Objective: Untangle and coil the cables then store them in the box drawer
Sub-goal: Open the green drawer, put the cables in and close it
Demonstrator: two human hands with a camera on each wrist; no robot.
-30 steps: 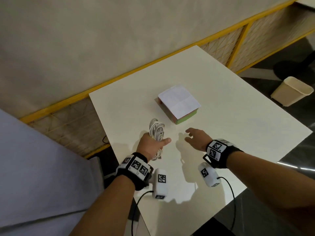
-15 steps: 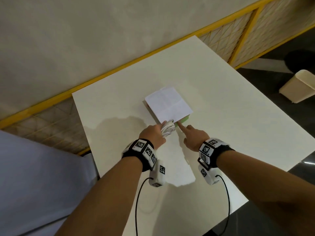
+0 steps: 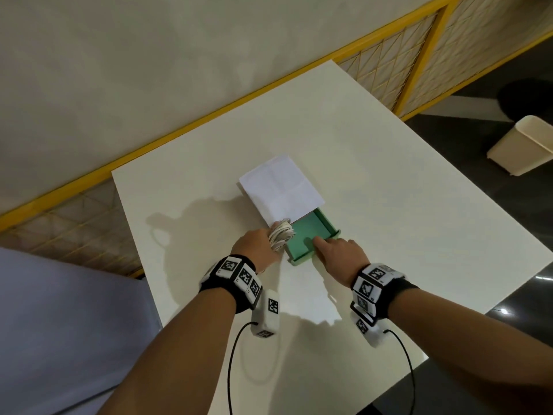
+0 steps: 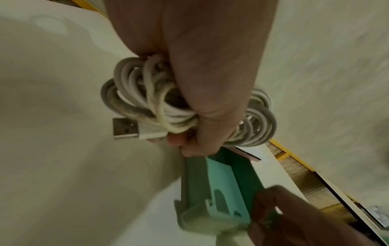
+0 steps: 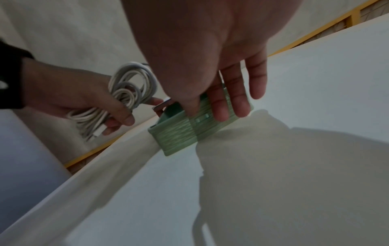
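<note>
A small box under a white sheet [image 3: 281, 187] sits mid-table, its green drawer [image 3: 311, 232] pulled out toward me with nothing inside. My left hand [image 3: 260, 248] grips a coil of white cable [image 3: 281, 235] just left of the drawer's inner corner. The left wrist view shows the coil [image 4: 136, 99] bunched in the fist [image 4: 210, 83], a USB plug [image 4: 125, 128] sticking out above the drawer [image 4: 221, 183]. My right hand [image 3: 332, 251] holds the drawer's front wall [image 5: 179, 133]: one finger lies inside, the other fingers [image 5: 233, 99] lie over the outer face.
The white table [image 3: 389, 205] stretches to the right and behind the box. A yellow-framed mesh railing [image 3: 179, 133] runs along its far edge by a wall. A cream waste bin [image 3: 520, 145] stands on the dark floor at the right.
The drawer was closed and now stands pulled out by my right hand. My left hand carried the cable coil from the near table up to the drawer's left side.
</note>
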